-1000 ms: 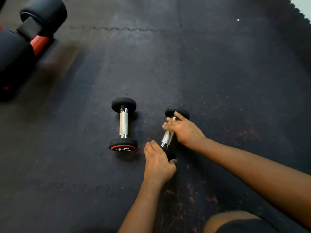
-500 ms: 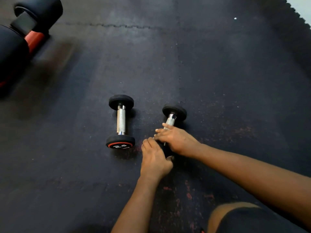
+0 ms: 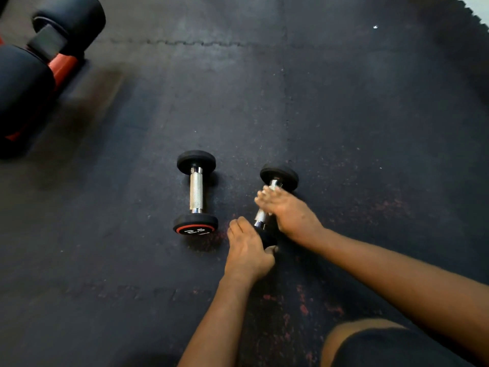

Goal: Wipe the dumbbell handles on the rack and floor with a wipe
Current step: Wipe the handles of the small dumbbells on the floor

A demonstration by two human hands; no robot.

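Dark rubber gym mat. Mid-mat, left hand clamps near head of dumbbell; right hand, blurred, wraps handle, now slid toward far head: wiping stroke under way. Wipe indistinct. Second dumbbell beside, untouched.

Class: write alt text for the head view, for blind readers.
The left hand grips the near end of a small dumbbell on black floor mats; the right hand curls over its handle. A second dumbbell lies apart beside it.
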